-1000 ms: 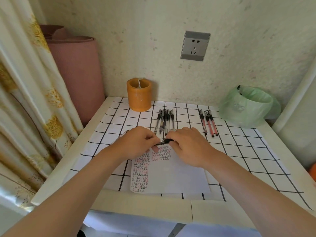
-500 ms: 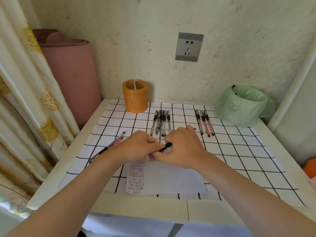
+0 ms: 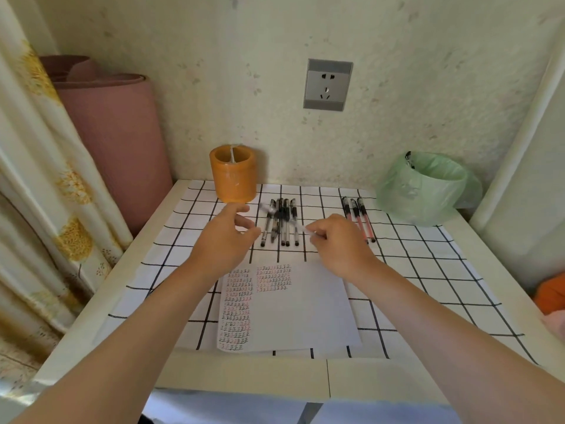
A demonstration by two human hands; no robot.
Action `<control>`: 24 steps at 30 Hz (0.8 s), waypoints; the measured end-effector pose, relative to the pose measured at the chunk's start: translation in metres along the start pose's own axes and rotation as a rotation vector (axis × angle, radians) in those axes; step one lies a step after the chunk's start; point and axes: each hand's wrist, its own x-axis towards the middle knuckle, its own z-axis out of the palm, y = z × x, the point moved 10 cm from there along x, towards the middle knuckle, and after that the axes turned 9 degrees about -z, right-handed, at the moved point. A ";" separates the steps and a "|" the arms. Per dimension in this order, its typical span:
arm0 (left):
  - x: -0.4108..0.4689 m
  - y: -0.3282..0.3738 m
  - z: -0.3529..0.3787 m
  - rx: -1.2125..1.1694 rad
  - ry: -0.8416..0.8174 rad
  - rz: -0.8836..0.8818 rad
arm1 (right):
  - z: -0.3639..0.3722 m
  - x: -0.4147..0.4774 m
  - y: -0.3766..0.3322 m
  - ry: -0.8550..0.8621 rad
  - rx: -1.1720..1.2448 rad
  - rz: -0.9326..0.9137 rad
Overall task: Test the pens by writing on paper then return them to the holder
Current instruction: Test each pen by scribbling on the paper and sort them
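Note:
An orange cylindrical pen holder [image 3: 234, 177] stands at the back of the checked table cover [image 3: 428, 270]. Several black pens [image 3: 282, 221] lie in a row in front of it, and three red pens [image 3: 357, 218] lie further right. A white paper [image 3: 299, 307] with rows of small writing lies near the front edge. My left hand [image 3: 226, 240] hovers left of the black pens with its fingers spread and nothing in it. My right hand [image 3: 339, 243] is pinched on a pen whose pale, blurred end [image 3: 307, 230] pokes out toward the black pens. A pale blur [image 3: 266, 207] crosses the top of the row.
A green plastic-lined bin [image 3: 425, 188] sits at the back right. A pink rolled mat [image 3: 116, 139] leans in the left corner beside a curtain [image 3: 39, 194]. A wall socket [image 3: 327, 85] is above the table. An orange object [image 3: 552, 293] lies at the right edge.
Both hands were together on one black pen over the paper. They have since separated and moved forward toward the pen row; the left hand has let go and opened.

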 end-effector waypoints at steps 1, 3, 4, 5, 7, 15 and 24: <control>-0.002 0.000 0.005 0.068 -0.023 0.026 | -0.003 0.002 0.010 0.030 -0.018 0.073; -0.007 0.000 0.020 0.246 -0.101 0.112 | -0.005 0.005 0.028 0.053 -0.031 0.208; -0.012 0.001 0.029 0.335 -0.156 0.169 | -0.005 0.007 0.034 0.053 -0.030 0.253; -0.017 0.001 0.039 0.399 -0.214 0.218 | -0.004 0.009 0.037 0.053 -0.027 0.279; -0.024 -0.001 0.053 0.462 -0.310 0.261 | -0.001 0.013 0.037 0.054 -0.025 0.303; -0.032 -0.008 0.058 0.498 -0.327 0.322 | 0.023 0.023 0.025 -0.059 -0.096 0.295; -0.024 -0.024 0.002 0.426 -0.174 0.233 | 0.030 0.037 -0.047 -0.043 -0.297 0.029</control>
